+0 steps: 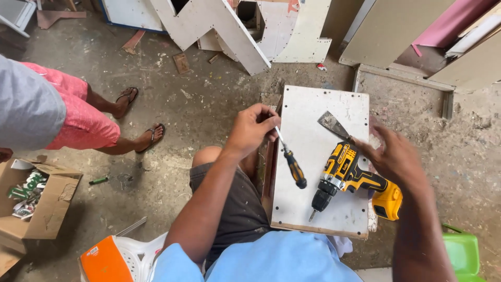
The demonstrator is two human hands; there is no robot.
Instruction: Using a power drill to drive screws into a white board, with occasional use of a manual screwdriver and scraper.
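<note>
My left hand (pixel 251 130) pinches the metal shaft of a screwdriver (pixel 293 168); its black and orange handle points down toward me over a white board (pixel 313 104) that rests on my knees. A yellow and black cordless drill (pixel 344 180) lies on the board's right part, bit toward me. My right hand (pixel 397 156), blurred and with fingers spread, hovers above the drill's grip. Its thumb is by the handle end of a metal scraper (pixel 332 125) that lies on the board, blade toward the far left.
Another person in pink shorts (pixel 78 112) and flip-flops stands at left. A cardboard box (pixel 49 209) of small items is at lower left, a white plastic chair (pixel 138 256) beside me, a green stool (pixel 463 253) at lower right. Big white cut-out letters (pixel 219 26) and boards lean at the back.
</note>
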